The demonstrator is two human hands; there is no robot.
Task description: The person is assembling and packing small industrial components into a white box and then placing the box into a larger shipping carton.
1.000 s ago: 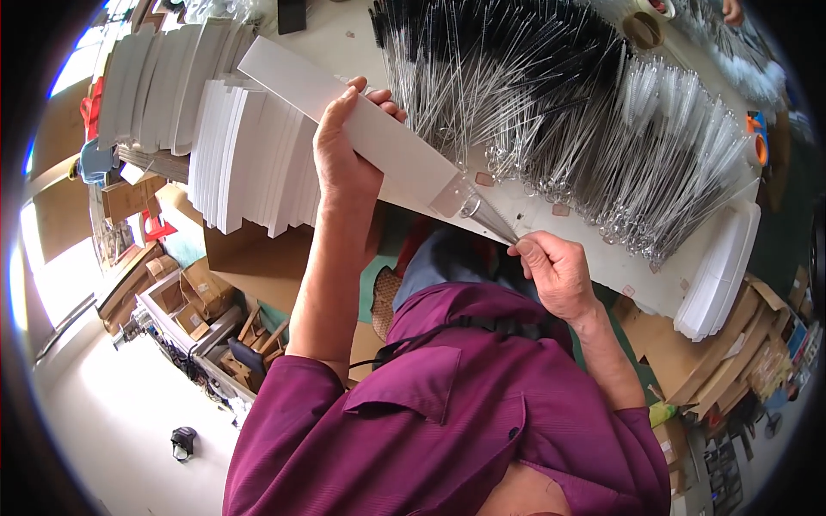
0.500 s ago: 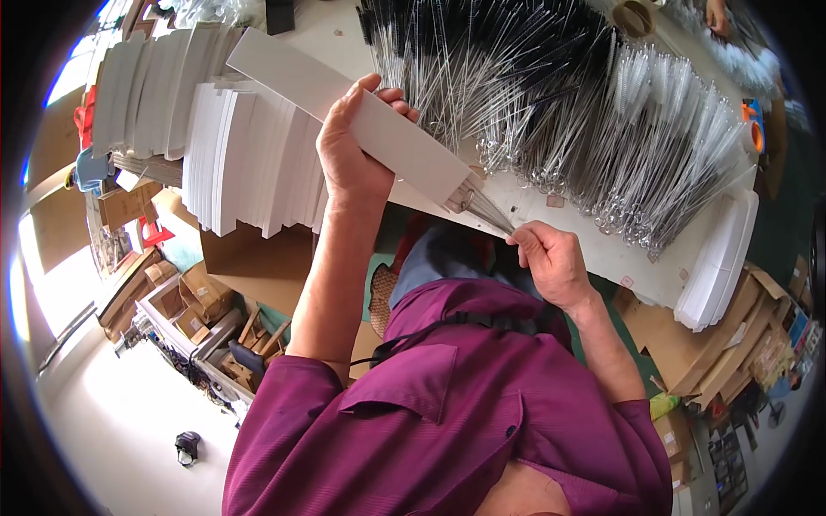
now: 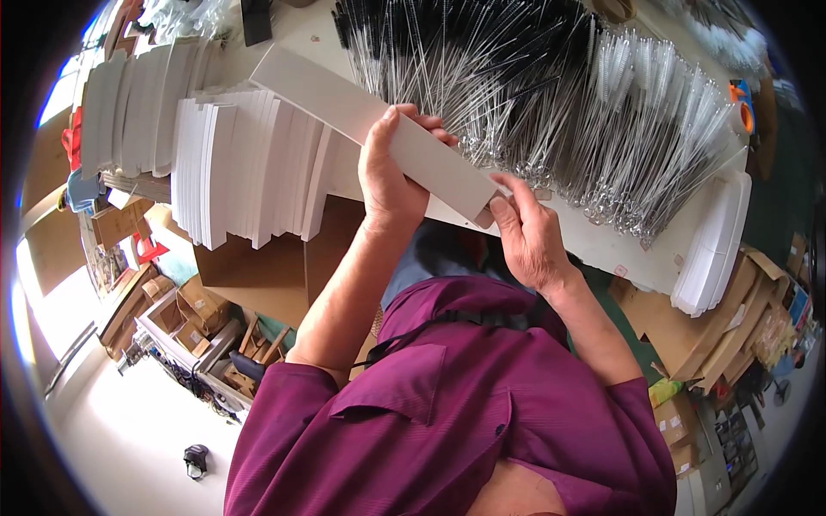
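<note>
A long, slim white cardboard box (image 3: 323,93) slants across the front edge of the table. My left hand (image 3: 391,176) is wrapped round its middle, thumb on the upper face. At the lower right end of the box, my right hand (image 3: 529,236) pinches the end flap between thumb and fingers; the thin wire brushes seen there earlier no longer show. Just beyond lie many wire-handled brushes: black-bristled ones (image 3: 456,52) in the middle and white-bristled ones (image 3: 641,112) to the right, their looped handle ends toward me.
Rows of flat white boxes (image 3: 267,163) stand at the left of the table (image 3: 314,43). Several more white boxes (image 3: 712,245) lie at its right end. An orange and blue tape dispenser (image 3: 742,107) sits at the far right. An open brown carton (image 3: 258,271) is below the table's left edge.
The wire brush ends that stuck out of the box have gone inside. My right hand has moved up and left to the box's end. The box and my left hand have shifted right and slightly down.
</note>
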